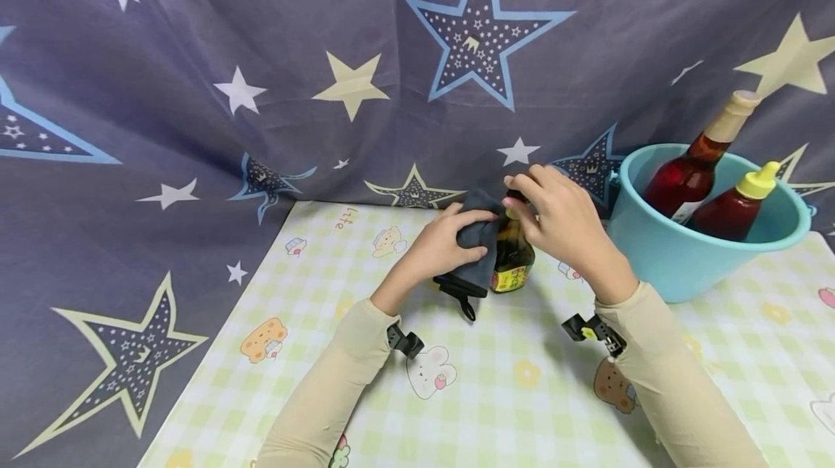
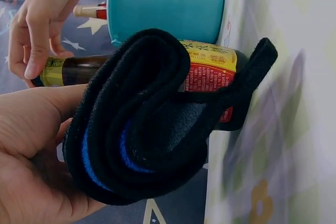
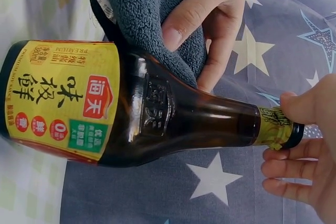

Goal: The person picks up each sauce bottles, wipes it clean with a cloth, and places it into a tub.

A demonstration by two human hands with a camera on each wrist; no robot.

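Observation:
A dark soy sauce bottle (image 3: 157, 103) with a yellow label stands on the table, upright in the head view. My right hand (image 1: 557, 211) pinches its capped neck between thumb and fingers, as the right wrist view shows. In my left hand (image 1: 450, 240) is a folded dark grey towel (image 2: 152, 124) with black edging, a hanging loop and a bit of blue between its folds. The towel lies against the left side of the bottle's body. In the left wrist view the towel hides part of the bottle.
To the right stands a light blue bucket (image 1: 672, 265). A tall bottle (image 1: 678, 174) of dark red liquid and a squeeze bottle (image 1: 730, 214) with a yellow cap lean inside it. Behind the checked tablecloth (image 1: 483, 395) hangs a star-patterned curtain (image 1: 293, 33).

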